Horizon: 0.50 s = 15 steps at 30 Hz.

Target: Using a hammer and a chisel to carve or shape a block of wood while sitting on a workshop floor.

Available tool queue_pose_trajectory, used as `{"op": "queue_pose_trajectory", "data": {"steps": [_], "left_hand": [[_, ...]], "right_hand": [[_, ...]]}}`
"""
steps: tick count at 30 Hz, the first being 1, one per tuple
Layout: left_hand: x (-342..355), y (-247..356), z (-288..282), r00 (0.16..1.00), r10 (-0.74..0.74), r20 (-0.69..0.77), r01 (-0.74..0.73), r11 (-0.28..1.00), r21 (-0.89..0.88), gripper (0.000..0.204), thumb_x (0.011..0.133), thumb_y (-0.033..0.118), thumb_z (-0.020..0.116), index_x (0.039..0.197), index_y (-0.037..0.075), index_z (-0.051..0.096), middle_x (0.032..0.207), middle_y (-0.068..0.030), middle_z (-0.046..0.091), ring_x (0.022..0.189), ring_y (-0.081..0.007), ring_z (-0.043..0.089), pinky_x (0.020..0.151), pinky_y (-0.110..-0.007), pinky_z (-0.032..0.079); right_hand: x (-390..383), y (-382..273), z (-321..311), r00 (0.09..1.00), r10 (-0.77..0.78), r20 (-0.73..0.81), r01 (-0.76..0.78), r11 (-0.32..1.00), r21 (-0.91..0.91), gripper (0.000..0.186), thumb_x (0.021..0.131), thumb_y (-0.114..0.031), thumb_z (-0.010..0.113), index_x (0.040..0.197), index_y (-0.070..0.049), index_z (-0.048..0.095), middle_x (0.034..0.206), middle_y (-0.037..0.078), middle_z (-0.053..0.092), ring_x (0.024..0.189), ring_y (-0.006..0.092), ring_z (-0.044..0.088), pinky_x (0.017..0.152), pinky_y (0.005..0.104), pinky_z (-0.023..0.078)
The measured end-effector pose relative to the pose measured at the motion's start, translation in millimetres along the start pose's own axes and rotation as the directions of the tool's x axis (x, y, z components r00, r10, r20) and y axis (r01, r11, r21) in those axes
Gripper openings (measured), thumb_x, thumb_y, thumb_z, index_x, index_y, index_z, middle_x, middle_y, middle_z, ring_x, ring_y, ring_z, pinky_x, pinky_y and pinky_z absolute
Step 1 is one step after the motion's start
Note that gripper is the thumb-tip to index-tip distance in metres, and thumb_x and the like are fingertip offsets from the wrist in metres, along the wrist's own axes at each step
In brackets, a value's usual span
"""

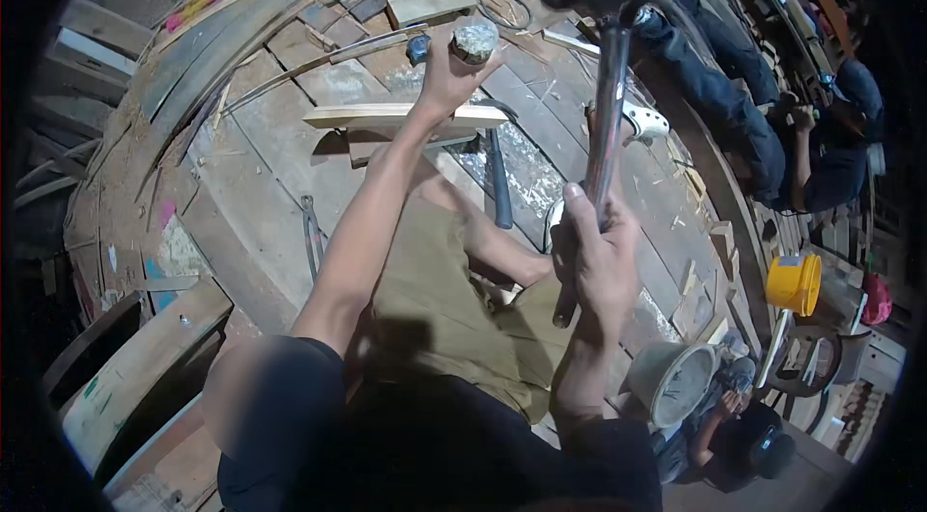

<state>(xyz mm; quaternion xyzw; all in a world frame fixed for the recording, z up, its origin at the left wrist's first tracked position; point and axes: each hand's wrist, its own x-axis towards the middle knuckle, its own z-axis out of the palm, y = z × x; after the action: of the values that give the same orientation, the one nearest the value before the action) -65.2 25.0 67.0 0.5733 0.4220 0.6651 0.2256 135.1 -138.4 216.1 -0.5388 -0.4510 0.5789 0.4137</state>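
Note:
My right hand (pixel 603 261) is closed round the dark handle of a claw hammer (pixel 610 78), held up with its head at the top. My left hand (pixel 452 78) grips a thick, stubby piece (pixel 474 37) with a pale, battered round top; its lower part is hidden, so I cannot tell its kind. Just below that hand, a light wooden strip (pixel 338 115) lies across a wooden block (pixel 362 147). Close by on the boards rests a second tool with a dark handle (pixel 498 184) and a curved head. A pair of pincers (pixel 311 230) lies beside my left forearm.
Long planks (pixel 222 29) and wood offcuts (pixel 432 3) lie ahead. A curved timber (pixel 145 367) stands at the near left. To the right are a grey bucket (pixel 673 385), a yellow bucket (pixel 794 282), a person in jeans (pixel 715 92) and another person in dark clothes (pixel 744 444).

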Motion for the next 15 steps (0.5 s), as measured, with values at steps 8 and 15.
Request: {"op": "queue_pose_trajectory", "data": {"steps": [8,15], "left_hand": [[-1,0,0,0.999,0.039,0.015,-0.040,0.999,0.028,0.029,0.076,0.009,0.077,0.096,-0.001,0.059,0.084,-0.0042,0.061,0.080,-0.0111,0.057,0.075,-0.028,0.048],[3,-6,2,0.998,-0.064,-0.020,0.064,0.998,0.009,0.055,0.066,0.019,0.084,0.107,-0.006,0.057,0.094,-0.0159,0.065,0.089,-0.0204,0.064,0.082,-0.033,0.049]], "right_hand": [[70,136,-59,0.955,0.184,-0.231,-0.261,0.893,-0.367,0.034,0.095,-0.029,0.052,0.079,0.001,0.054,0.051,0.000,0.043,0.042,0.0095,0.040,0.039,0.0303,0.031],[125,244,-98,0.975,0.011,-0.223,-0.186,0.594,-0.782,0.042,0.088,-0.027,0.058,0.072,0.011,0.060,0.065,0.031,0.058,0.069,0.0455,0.063,0.062,0.0490,0.046]]}}
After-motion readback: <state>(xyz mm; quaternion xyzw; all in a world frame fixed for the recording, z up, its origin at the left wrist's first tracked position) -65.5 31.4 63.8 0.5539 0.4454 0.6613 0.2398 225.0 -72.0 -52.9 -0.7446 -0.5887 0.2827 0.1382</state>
